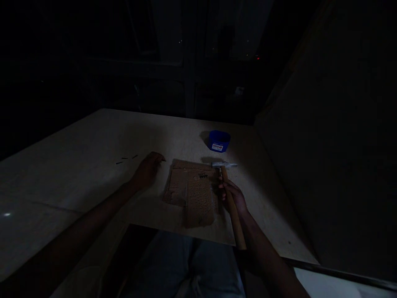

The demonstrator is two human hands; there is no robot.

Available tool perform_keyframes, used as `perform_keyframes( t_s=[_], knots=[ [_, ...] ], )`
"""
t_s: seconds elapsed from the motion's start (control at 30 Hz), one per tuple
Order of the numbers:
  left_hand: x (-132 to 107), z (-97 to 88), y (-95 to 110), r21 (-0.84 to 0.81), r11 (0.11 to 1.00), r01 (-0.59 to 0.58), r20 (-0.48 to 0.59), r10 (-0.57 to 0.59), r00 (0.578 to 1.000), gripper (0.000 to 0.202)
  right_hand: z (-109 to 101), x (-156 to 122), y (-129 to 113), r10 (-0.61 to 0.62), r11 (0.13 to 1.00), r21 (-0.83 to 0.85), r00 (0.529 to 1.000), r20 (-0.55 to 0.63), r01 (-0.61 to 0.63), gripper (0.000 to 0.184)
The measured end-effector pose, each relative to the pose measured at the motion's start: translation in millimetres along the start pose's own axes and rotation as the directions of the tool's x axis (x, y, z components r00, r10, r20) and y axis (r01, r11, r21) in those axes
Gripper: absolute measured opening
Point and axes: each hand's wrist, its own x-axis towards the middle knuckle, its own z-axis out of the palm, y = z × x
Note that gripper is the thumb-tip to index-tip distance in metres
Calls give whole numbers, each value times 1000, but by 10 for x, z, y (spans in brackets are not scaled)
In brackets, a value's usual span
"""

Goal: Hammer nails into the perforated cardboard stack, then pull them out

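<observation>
My right hand [234, 196] is wrapped round the wooden handle of a hammer [233, 211], its metal head pointing away from me, just off the right side of the cardboard. My left hand [149, 169] is closed in a pinch to the left of the cardboard, and the thin dark tip of what looks like a nail [164, 160] pokes out from its fingers. Between both hands lies a stack of brown cardboard pieces [198, 198], the top one dotted with holes. Several small dark nails [203, 176] show in a cluster near its far end.
Loose nails [119, 162] lie on the pale table [108, 132] left of my left hand. Beyond the hammer stands a blue plastic container [219, 141] with a white label. A dark wall [335, 145] borders the table's right side. The room is very dim.
</observation>
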Motion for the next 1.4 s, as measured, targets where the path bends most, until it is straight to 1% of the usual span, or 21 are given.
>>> perform_keyframes(
  t_s=[0.03, 0.1, 0.13, 0.2, 0.33, 0.47, 0.67, 0.77, 0.87, 0.93, 1.03, 1.13, 1.27, 1.4],
  knots=[
    [-1, 76, 124, -78, 997, 11, 39, -8, 999, 35, -4, 4, 6, -6, 1000, 8, 1000, 7, 6, 39],
    [-8, 230, 326, -219, 973, 77, 138, -47, 989, 38, -9, 11, 14, -7, 1000, 17, 1000, 19, 7, 38],
    [-13, 308, 403, -268, 957, 114, 187, -65, 980, 39, -12, 14, 16, -3, 1000, 16, 1000, 23, 3, 37],
    [-29, 456, 517, -313, 935, 166, 245, -90, 965, 36, -14, 17, 18, 2, 1000, 6, 1000, 25, -2, 36],
    [-67, 680, 654, -346, 921, 180, 277, -83, 957, 29, -8, 16, 21, -4, 1000, -7, 1000, 17, 4, 37],
    [-63, 781, 742, -347, 929, 127, 293, -21, 956, 24, 15, 7, 12, 13, 1000, -4, 1000, 15, -13, 41],
    [16, 885, 726, -243, 969, -48, 261, 113, 959, 25, 36, 9, 2, 25, 1000, -6, 1000, 12, -25, 42],
    [35, 921, 711, -182, 979, -89, 268, 137, 954, 29, 29, 21, 18, 17, 1000, -17, 1000, 14, -17, 42],
    [44, 920, 744, -152, 983, -105, 300, 147, 942, 32, 27, 28, 31, 14, 1000, -27, 1000, 17, -14, 42],
    [50, 908, 779, -126, 988, -91, 320, 128, 939, 31, 31, 27, 32, 17, 1000, -22, 1000, 16, -17, 41],
    [53, 907, 806, -105, 994, -38, 329, 70, 942, 33, 39, 20, 27, 18, 1000, -21, 1000, 18, -18, 40],
    [40, 952, 777, -172, 985, 25, 323, 33, 946, 32, 43, 14, 22, 16, 999, -37, 1000, 21, -15, 40],
    [-5, 1054, 697, -302, 946, 116, 271, -32, 962, 27, 49, 12, 16, 10, 999, -48, 1000, 18, -9, 41],
    [-60, 1114, 677, -348, 924, 158, 243, -74, 967, 22, 62, 9, 3, 20, 999, -38, 1000, 12, -20, 42]
  ],
)
